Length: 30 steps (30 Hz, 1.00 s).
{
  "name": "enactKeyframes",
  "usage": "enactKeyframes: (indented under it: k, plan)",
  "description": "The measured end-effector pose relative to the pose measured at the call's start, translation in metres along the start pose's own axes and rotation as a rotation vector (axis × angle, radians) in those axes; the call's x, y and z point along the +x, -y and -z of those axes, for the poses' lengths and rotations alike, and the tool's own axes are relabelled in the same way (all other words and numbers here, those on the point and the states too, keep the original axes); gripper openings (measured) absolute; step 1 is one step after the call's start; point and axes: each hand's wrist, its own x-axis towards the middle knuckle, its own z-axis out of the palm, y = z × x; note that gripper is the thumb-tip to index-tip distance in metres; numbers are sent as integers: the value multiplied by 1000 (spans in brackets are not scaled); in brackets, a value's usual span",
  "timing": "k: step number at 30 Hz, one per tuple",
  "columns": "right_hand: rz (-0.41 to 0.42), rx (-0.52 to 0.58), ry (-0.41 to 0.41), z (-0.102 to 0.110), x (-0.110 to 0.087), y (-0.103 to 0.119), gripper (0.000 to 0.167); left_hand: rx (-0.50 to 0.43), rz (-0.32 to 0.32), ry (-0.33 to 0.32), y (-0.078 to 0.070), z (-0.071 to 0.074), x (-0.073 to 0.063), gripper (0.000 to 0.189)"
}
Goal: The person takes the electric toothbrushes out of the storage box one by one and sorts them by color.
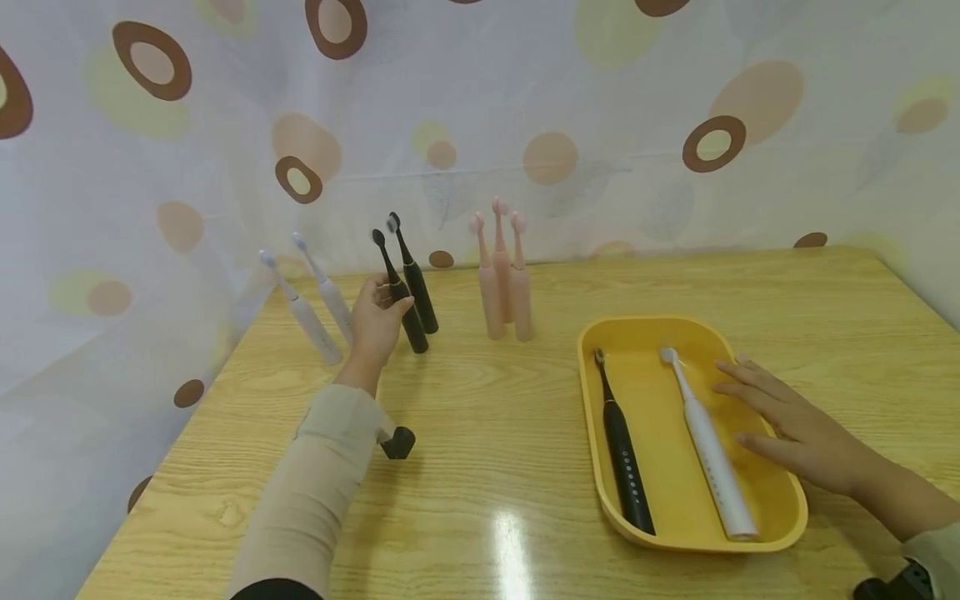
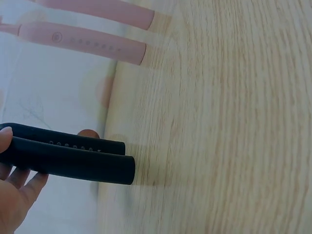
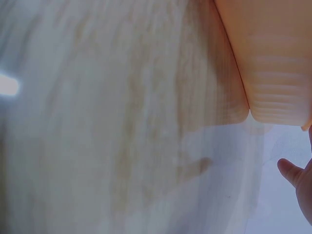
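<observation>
At the back left of the table, my left hand (image 1: pixel 377 323) pinches the handle of the nearer black electric toothbrush (image 1: pixel 408 321), thumb on one side and fingers on the other. A second black toothbrush (image 1: pixel 422 296) stands upright just behind it. In the left wrist view the two black handles (image 2: pixel 68 163) lie close together. My right hand (image 1: pixel 798 429), its fingers extended, is over the right rim of the yellow tray (image 1: pixel 588 400). Inside the tray lie a black toothbrush (image 1: pixel 626 467) and a white toothbrush (image 1: pixel 712 458), side by side.
Two white toothbrushes (image 1: pixel 303 317) stand left of my left hand. Three pink toothbrushes (image 1: pixel 506 283) stand together to the right of the black pair. A patterned curtain (image 1: pixel 480 108) hangs behind the wooden table (image 1: pixel 465 467).
</observation>
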Motion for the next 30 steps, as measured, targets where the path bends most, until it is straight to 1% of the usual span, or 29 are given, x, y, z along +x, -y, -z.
enactKeyframes:
  k: [4,11,16,23,30]
  plan:
    - [-8,19,2,-1,0,0,52,13,-8,-17,4,1,4,38]
    - [-12,44,2,-1,0,0,52,30,-18,-2,9,2,8,39]
    - [-5,37,3,-1,0,0,52,23,-31,12,9,3,8,40]
    - [8,11,2,0,1,0,52,9,-27,23,7,4,7,39]
    - [3,13,-4,0,0,0,51,-6,-27,31,6,4,6,41]
